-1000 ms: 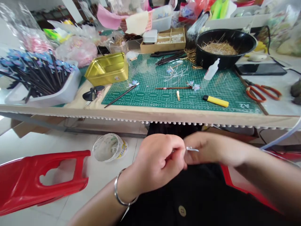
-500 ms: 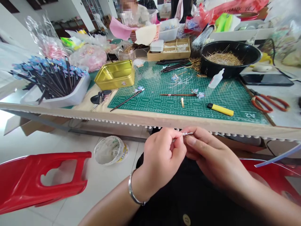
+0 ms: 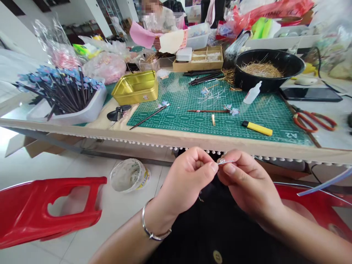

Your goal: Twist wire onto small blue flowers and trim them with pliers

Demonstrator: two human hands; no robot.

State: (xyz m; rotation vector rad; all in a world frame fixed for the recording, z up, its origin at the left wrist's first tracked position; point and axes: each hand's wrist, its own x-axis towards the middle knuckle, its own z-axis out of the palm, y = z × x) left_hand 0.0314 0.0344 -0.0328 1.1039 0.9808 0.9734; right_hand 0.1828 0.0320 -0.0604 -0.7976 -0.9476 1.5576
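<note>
Pinches a thin, silvery-white, wire-like piece [image 3: 226,161] narrowly between bare left hand [image 3: 191,178] and bare right hand [image 3: 246,179], before the beige table edge [image 3: 176,137]. Holds it slightly lower than before, with left thumb [image 3: 207,172] straighter.

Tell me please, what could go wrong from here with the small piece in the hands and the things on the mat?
1. The tiny pale piece sits at the fingertips of the left hand and right hand, above the dark clothing; a slip could drop it out of sight.
2. The flower-tipped dark stick has its bare end near the front edge of the table; a bump might knock it off.
3. The white nozzle bottle could perhaps tip if knocked.
</note>
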